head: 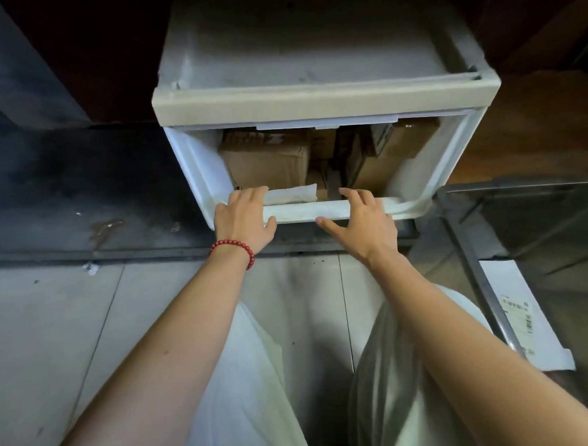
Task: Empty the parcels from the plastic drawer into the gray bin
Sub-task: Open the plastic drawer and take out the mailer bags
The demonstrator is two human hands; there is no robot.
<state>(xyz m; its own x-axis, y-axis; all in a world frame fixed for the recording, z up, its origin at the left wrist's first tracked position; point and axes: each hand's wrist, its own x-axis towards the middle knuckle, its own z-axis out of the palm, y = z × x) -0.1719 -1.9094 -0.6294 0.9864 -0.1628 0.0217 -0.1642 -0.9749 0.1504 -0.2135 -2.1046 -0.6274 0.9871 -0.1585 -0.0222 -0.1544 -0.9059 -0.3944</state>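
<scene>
The front lip of the plastic drawer (pixel 323 214) is gripped by both hands. The left hand (pixel 244 221) is curled over the lip, fingers hooked inside and thumb pressed beneath the edge. The right hand (pixel 362 222) is laid over the same lip a little further along, its fingers less tightly curled and its thumb stretched out under the rim. Neither hand is closed on a parcel.

Just beyond the fingers, inside the drawer, a flat white packet (pixel 292 194) is seen lying against the front wall. Behind it, brown cardboard parcels (pixel 268 162) are packed tightly, partly hidden beneath the white cabinet frame (pixel 290 109).

The drawer appears only partly drawn out, so the pull is best kept even on both hands to prevent the drawer from skewing in its frame. The weight should be supported from underneath as more of it clears.

To the right of the right hand, close by, the gray bin (pixel 469 235) is found, with a white mailer (pixel 519 314) already inside. The drawer could be tipped toward that side.
</scene>
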